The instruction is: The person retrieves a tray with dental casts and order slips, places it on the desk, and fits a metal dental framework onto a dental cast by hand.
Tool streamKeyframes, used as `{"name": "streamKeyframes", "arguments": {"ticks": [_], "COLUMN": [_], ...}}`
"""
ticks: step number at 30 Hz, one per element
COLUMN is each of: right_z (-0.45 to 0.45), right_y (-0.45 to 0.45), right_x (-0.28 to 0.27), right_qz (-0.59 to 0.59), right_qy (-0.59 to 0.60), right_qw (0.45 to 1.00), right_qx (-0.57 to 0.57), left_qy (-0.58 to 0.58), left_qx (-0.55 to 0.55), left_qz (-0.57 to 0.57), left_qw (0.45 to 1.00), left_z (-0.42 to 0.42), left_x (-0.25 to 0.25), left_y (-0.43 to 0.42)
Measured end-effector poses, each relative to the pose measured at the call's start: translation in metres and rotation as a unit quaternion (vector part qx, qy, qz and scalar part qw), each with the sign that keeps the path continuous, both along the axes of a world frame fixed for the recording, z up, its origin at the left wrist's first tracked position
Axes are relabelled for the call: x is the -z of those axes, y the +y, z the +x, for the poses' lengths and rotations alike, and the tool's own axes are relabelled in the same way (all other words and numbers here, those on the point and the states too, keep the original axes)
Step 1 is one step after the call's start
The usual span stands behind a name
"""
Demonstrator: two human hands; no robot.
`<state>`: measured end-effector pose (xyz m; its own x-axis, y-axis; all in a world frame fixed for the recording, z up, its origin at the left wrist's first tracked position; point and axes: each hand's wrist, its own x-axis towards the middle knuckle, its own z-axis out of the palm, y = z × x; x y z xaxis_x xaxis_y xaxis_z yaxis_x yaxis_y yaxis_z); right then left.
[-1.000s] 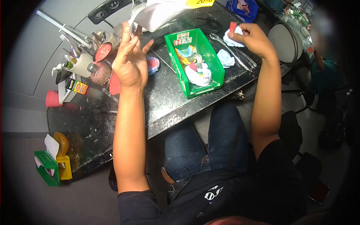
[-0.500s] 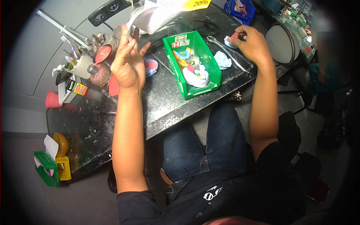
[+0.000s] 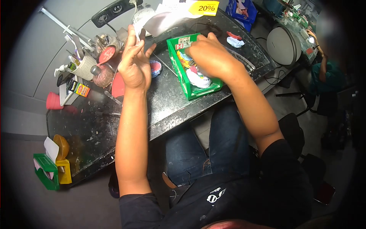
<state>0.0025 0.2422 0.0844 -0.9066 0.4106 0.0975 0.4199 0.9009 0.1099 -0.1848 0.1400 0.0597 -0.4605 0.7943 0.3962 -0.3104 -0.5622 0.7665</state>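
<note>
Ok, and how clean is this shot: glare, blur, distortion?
Head view: hard glare on the black tabletop beside the left forearm; sheet of paper partly washed out; corners fall to black, wide-angle bending throughout; the far person dim and soft; small pieces in the green bin hard to make out.

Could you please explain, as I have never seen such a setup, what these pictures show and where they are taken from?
There is no machine: a person works bare-handed, filmed by one head-worn camera looking forward and down. On the scuffed black table stands an open green plastic bin with a white curved piece inside. A pale-blue lump lies beyond it. The right hand is over the bin; its fingertips are hidden, so any grip is unclear. The raised left hand seems to have a slim dark object at its fingers.
</note>
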Motion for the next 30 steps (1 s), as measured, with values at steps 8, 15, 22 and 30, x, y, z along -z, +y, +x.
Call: {"name": "streamKeyframes", "arguments": {"ticks": [8, 15, 22, 30], "right_z": [0.026, 0.086, 0.080, 0.070], "right_y": [0.006, 0.042, 0.021, 0.019], "right_x": [-0.017, 0.026, 0.052, 0.067], "right_qz": [-0.096, -0.295, -0.288, -0.269], "right_qy": [0.203, 0.479, 0.332, 0.388], "right_qw": [0.974, 0.808, 0.825, 0.821], "right_qx": [-0.032, 0.174, 0.354, 0.320], "left_qy": [0.014, -0.009, 0.014, 0.059], "left_qx": [-0.001, 0.006, 0.005, 0.002], "left_qz": [0.004, 0.006, -0.001, -0.022], "left_qw": [1.000, 1.000, 1.000, 0.998], "left_z": [0.003, 0.005, 0.004, 0.003], "left_x": [-0.005, -0.003, 0.002, 0.000], "left_y": [-0.003, -0.002, -0.002, -0.005]}}
